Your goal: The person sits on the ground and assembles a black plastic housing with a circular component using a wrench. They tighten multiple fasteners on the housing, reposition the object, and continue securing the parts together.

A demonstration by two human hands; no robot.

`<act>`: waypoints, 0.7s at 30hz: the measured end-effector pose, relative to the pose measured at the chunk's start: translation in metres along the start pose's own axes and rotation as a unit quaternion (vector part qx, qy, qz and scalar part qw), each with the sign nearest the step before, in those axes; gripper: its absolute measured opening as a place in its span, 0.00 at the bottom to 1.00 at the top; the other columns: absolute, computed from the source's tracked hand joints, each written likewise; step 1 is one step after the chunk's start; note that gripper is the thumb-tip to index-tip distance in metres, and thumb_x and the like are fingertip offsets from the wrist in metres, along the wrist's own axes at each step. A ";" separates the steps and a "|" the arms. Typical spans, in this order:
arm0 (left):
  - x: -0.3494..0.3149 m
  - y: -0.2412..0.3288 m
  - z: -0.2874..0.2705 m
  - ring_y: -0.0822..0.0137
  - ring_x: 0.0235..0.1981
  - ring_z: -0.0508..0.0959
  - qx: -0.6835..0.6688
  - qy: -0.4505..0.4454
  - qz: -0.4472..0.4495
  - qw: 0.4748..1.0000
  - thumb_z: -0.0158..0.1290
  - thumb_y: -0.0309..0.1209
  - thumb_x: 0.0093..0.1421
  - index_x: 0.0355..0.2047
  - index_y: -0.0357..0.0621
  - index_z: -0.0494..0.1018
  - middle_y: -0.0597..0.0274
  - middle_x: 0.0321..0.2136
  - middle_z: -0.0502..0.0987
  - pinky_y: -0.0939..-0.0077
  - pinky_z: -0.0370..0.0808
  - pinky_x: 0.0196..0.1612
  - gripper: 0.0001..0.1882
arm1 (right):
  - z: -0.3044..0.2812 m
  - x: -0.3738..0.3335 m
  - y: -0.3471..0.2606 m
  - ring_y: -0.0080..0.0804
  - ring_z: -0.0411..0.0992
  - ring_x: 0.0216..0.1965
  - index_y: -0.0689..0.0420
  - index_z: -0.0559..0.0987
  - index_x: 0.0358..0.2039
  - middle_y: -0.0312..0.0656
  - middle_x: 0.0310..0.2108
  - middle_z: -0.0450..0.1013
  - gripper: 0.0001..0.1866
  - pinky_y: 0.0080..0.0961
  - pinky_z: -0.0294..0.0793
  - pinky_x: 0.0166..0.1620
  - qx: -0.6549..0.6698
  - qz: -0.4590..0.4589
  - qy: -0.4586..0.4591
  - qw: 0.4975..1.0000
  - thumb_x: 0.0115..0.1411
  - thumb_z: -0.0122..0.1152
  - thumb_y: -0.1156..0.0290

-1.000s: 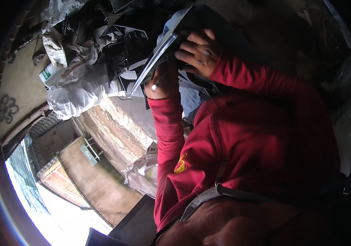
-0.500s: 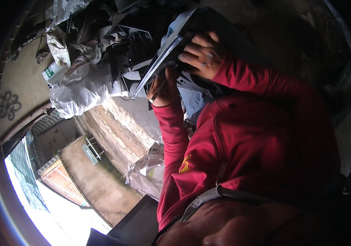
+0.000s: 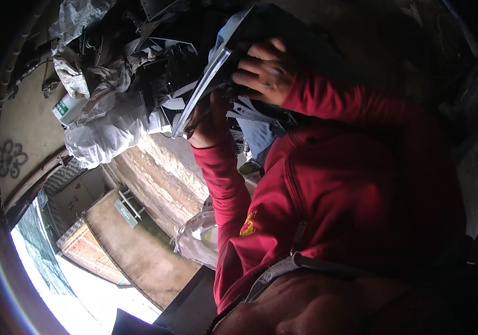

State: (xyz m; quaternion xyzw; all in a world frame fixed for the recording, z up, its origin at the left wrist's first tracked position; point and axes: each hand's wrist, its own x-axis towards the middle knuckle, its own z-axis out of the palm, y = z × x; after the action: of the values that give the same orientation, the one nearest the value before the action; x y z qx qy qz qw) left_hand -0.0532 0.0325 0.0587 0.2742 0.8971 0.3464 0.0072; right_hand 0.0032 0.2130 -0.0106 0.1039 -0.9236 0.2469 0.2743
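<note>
A thin flat panel point(image 3: 210, 70) with a shiny silver edge stands tilted, nearly edge-on, in front of my body. My left hand point(image 3: 208, 124) is closed around its lower end, thumb up on the dark side. My right hand point(image 3: 266, 71) lies higher up against that dark side, its fingers bent and close together. Shadow hides those fingertips, so I cannot tell whether they pinch a small part. Below the panel, dark and grey parts lie over the blue jeans point(image 3: 258, 137) on my leg.
Dark plates and scrap parts point(image 3: 175, 58) are heaped beyond the panel. Left of them lie a bulging white plastic sack point(image 3: 108, 131) and a white container with a green label point(image 3: 67, 109). A pale sack point(image 3: 199, 237) stands by my left elbow. A wall point(image 3: 29, 114) rises at far left.
The panel and both hands have shifted slightly left in the picture, and my left forearm leans further left. The background has also moved a little. Both hands stay at the panel.
</note>
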 end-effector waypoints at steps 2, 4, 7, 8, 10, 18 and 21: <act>-0.003 0.000 0.002 0.65 0.22 0.82 0.012 0.016 0.012 1.000 0.53 0.28 0.64 0.34 0.37 0.79 0.57 0.21 0.81 0.74 0.76 0.23 0.08 | 0.003 -0.001 0.000 0.31 0.63 0.51 0.43 0.75 0.46 0.29 0.43 0.68 0.20 0.45 0.62 0.50 0.003 -0.004 0.019 1.000 0.50 0.62 0.60; 0.001 -0.002 0.006 0.64 0.23 0.83 0.060 0.023 0.065 0.996 0.55 0.27 0.62 0.36 0.38 0.79 0.57 0.23 0.81 0.74 0.76 0.24 0.06 | 0.003 0.000 0.000 0.32 0.63 0.51 0.43 0.75 0.47 0.29 0.44 0.68 0.21 0.46 0.62 0.50 0.001 0.000 0.002 1.000 0.50 0.62 0.59; 0.015 0.015 0.010 0.62 0.26 0.83 0.150 0.078 0.249 0.954 0.58 0.26 0.58 0.35 0.40 0.80 0.56 0.26 0.82 0.72 0.78 0.24 0.05 | 0.001 0.000 -0.001 0.33 0.63 0.53 0.43 0.75 0.47 0.30 0.45 0.68 0.21 0.46 0.62 0.51 -0.016 -0.006 -0.001 1.000 0.51 0.62 0.59; 0.013 0.003 0.007 0.60 0.26 0.83 0.175 0.052 0.268 0.946 0.58 0.26 0.57 0.35 0.41 0.80 0.55 0.28 0.82 0.69 0.78 0.25 0.05 | 0.002 0.000 -0.001 0.33 0.63 0.53 0.43 0.75 0.47 0.30 0.46 0.68 0.21 0.46 0.61 0.51 -0.016 -0.002 0.002 1.000 0.51 0.62 0.58; 0.014 0.010 0.008 0.59 0.25 0.83 0.235 0.020 0.234 0.943 0.57 0.26 0.57 0.35 0.41 0.80 0.55 0.27 0.82 0.68 0.77 0.24 0.06 | 0.008 -0.002 -0.001 0.34 0.63 0.54 0.43 0.74 0.47 0.30 0.47 0.68 0.21 0.47 0.61 0.52 -0.015 0.003 0.005 1.000 0.51 0.63 0.57; -0.019 -0.020 0.019 0.64 0.24 0.82 -0.272 0.073 -0.120 0.952 0.44 0.46 0.69 0.36 0.32 0.76 0.52 0.27 0.81 0.76 0.76 0.19 0.25 | 0.011 -0.001 0.003 0.34 0.63 0.52 0.42 0.74 0.45 0.29 0.46 0.69 0.23 0.48 0.62 0.50 -0.023 -0.028 0.036 0.999 0.48 0.66 0.52; -0.034 -0.022 0.023 0.61 0.25 0.82 -0.367 0.146 -0.215 0.893 0.43 0.51 0.68 0.39 0.28 0.74 0.47 0.29 0.81 0.80 0.77 0.18 0.30 | 0.016 -0.004 0.004 0.33 0.63 0.51 0.43 0.75 0.43 0.29 0.44 0.69 0.22 0.48 0.62 0.48 0.005 -0.021 0.049 0.999 0.47 0.66 0.52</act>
State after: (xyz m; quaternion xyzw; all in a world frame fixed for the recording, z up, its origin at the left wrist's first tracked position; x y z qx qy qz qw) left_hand -0.0305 0.0160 0.0214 -0.0014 0.7341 0.6771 0.0511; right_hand -0.0019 0.2087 -0.0257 0.1123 -0.9055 0.2504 0.3236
